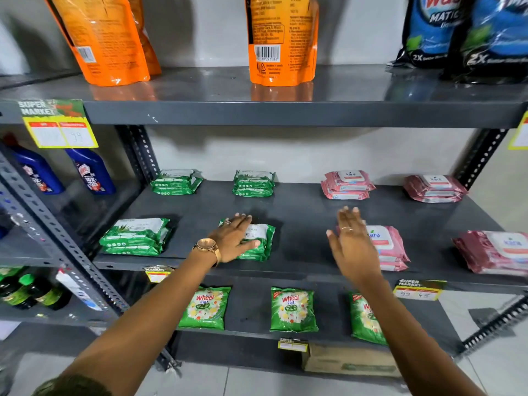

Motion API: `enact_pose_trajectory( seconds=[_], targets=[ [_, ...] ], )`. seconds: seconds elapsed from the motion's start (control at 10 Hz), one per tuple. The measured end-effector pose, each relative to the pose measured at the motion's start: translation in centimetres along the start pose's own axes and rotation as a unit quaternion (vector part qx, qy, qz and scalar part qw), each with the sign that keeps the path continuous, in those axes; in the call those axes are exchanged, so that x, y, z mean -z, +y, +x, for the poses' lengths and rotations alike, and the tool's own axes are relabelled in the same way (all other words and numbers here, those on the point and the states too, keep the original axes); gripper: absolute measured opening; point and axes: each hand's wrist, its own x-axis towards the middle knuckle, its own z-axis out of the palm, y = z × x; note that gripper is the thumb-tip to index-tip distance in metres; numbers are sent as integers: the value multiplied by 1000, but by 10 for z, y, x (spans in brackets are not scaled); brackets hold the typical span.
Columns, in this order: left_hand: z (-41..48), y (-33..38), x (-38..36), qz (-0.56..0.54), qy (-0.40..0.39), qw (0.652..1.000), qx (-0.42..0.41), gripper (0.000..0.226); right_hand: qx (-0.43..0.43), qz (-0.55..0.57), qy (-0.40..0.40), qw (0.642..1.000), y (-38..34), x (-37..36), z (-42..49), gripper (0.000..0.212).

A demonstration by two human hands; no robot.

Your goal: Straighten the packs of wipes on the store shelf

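Observation:
On the dark middle shelf (pixel 300 218) lie small stacks of wipes. Green stacks sit at back left (pixel 175 182), back middle (pixel 253 183), front left (pixel 135 237) and front middle (pixel 260 241). Pink stacks sit at back right (pixel 347 184), far back right (pixel 434 188), front right (pixel 390 247) and far front right (pixel 494 251). My left hand (pixel 233 238), with a watch on the wrist, rests flat on the front middle green stack, fingers spread. My right hand (pixel 351 241) is held edge-on with straight fingers against the left side of the front right pink stack.
Orange pouches (pixel 281 38) and blue detergent bags (pixel 463 32) stand on the shelf above. Green detergent packets (pixel 293 310) lie on the shelf below, a cardboard box (pixel 348 360) under it. Blue bottles (pixel 91 172) stand in the left rack. Price tags hang from shelf edges.

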Motion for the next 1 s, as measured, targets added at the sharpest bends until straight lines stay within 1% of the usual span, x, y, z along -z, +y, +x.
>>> enact_pose_trajectory(
  seconds=[0.1,0.2,0.4,0.5,0.6,0.7,0.8,0.9,1.0],
  targets=[
    [1,7,-20,21,31,999,24,73,-81,-65,-35,994,38,7,5,58],
    [1,13,-31,19,62,997,49,71,-112,-82,-75,988,58,5,0,62],
    [1,20,-42,9,86,993,78,70,-103,-84,-27,991,60,-6,-6,85],
    [1,17,-47,1,100,992,74,74,-104,-81,-12,991,63,-13,-10,79],
    [2,12,-52,1,127,990,61,89,-107,-75,-8,991,64,-16,-11,76],
    [2,13,-52,4,133,989,60,91,-108,-72,-4,992,65,-16,-10,77],
    [0,16,-49,0,124,990,66,84,-115,-86,-16,990,61,-16,-14,75],
    [-1,17,-44,3,105,992,70,69,-118,-108,-30,987,59,-17,-16,71],
    [-3,21,-33,-4,84,994,68,68,-125,-106,-53,985,60,-11,-13,65]
  ],
)
